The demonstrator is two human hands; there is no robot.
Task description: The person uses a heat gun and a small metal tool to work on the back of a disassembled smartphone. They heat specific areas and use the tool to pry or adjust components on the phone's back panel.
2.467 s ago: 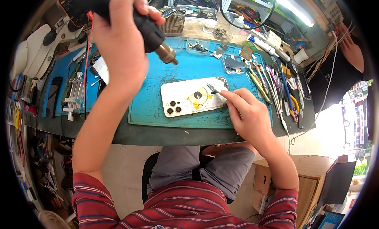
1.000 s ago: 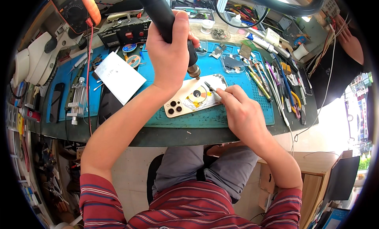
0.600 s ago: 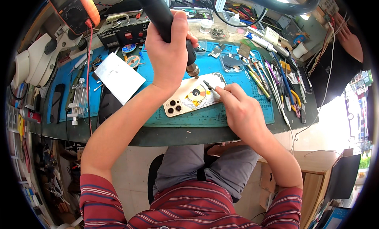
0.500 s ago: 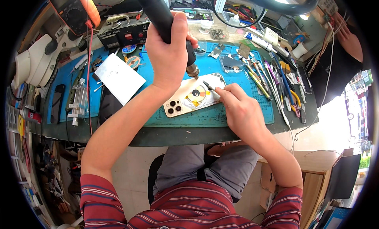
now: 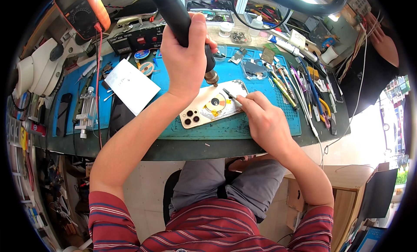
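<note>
My left hand (image 5: 184, 65) is closed round the black handle of a hot-air tool (image 5: 171, 13), its metal nozzle (image 5: 212, 78) just above a gold phone (image 5: 197, 102). The phone lies back up on a blue mat (image 5: 169, 132), with a round coil and yellow tabs exposed on its right half and three large lenses at its left. Pinched in my right hand (image 5: 267, 126) is a thin flat metal tool (image 5: 231, 94), its tip on or close over the phone's back near the right end.
A white paper sheet (image 5: 130, 84), a microscope (image 5: 37, 69) and a multimeter (image 5: 74, 15) stand left. Several pens, tweezers and pliers (image 5: 323, 113) crowd the right. Small clear containers (image 5: 254, 70) sit behind the phone. Another person's arm (image 5: 384, 52) shows at far right.
Since 2.5 seconds ago my left hand has swung right, bringing the nozzle down over the phone. Over the last second both hands have stayed almost still.
</note>
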